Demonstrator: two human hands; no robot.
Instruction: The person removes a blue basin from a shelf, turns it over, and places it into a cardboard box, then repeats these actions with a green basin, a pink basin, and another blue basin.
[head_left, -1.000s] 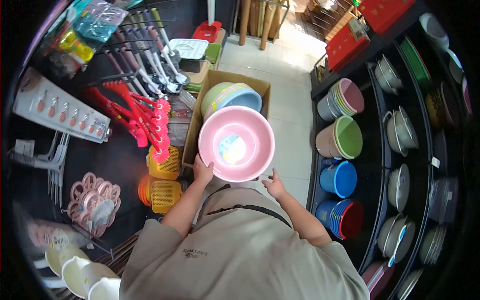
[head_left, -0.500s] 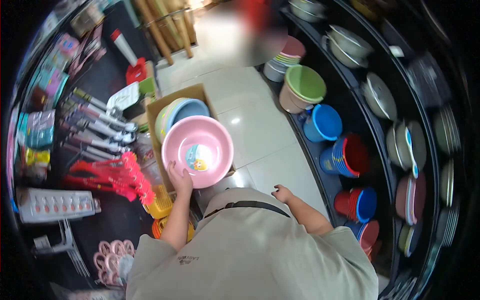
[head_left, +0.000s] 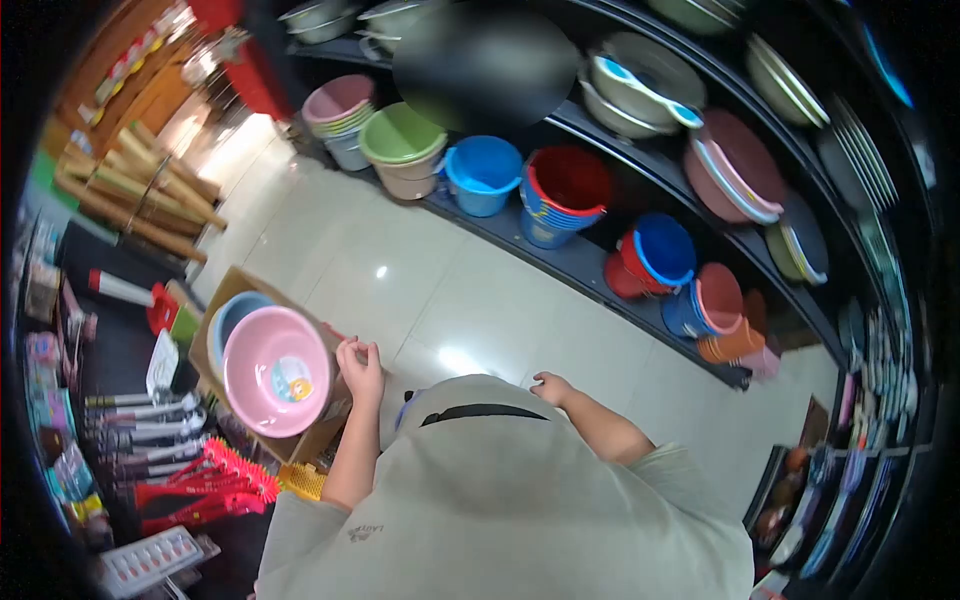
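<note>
A pink basin (head_left: 250, 372) with a cartoon print on its bottom rests over a blue basin (head_left: 228, 318) in a cardboard box (head_left: 232, 285). My left hand (head_left: 360, 372) is just right of the pink basin, by the box's edge, its fingers loosely bent and apart with nothing seen in them. A thin red strip shows near its fingertips. On the other side of my body, my right hand (head_left: 552, 389) hangs over the tiled floor (head_left: 470, 300), fingers relaxed and partly spread, holding nothing visible.
Stacked buckets (head_left: 567, 190) line the bottom of a black shelf (head_left: 590, 285) ahead and to the right. Metal basins (head_left: 640, 90) stand above them. At left are red brushes (head_left: 215, 480) and handled utensils (head_left: 150, 430) on a dark display, with wooden poles (head_left: 140, 190) beyond.
My left hand has come off the pink basin and moved to its right side. My view has turned right, so the box now appears farther left and more of the bucket shelf shows.
</note>
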